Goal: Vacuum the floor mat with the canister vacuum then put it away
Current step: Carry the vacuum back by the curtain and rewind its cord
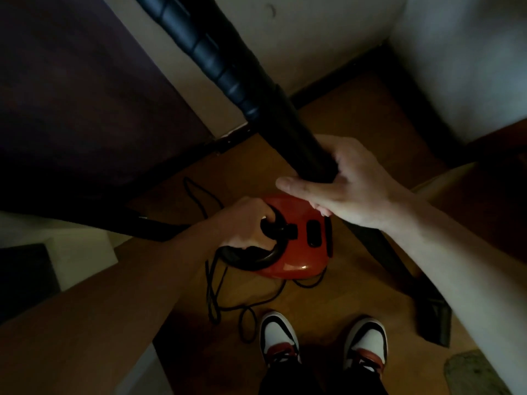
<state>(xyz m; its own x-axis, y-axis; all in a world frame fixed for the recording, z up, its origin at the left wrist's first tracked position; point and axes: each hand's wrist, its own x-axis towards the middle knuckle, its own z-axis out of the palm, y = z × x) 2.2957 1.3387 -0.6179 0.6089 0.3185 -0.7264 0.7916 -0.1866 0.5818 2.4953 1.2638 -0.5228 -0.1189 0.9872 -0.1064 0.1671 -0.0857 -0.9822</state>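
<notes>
A red canister vacuum sits on the wooden floor in front of my feet. My left hand is shut on its black carry handle. My right hand grips the black vacuum wand, which runs from a ribbed hose at the top down to a flat nozzle at the lower right. A black power cord lies looped on the floor beside the canister. A corner of the grey floor mat shows at the bottom right.
White walls meet in a corner ahead, with a dark baseboard. A dark purple panel fills the left. A white block and a black box stand at the left. My two sneakers are below.
</notes>
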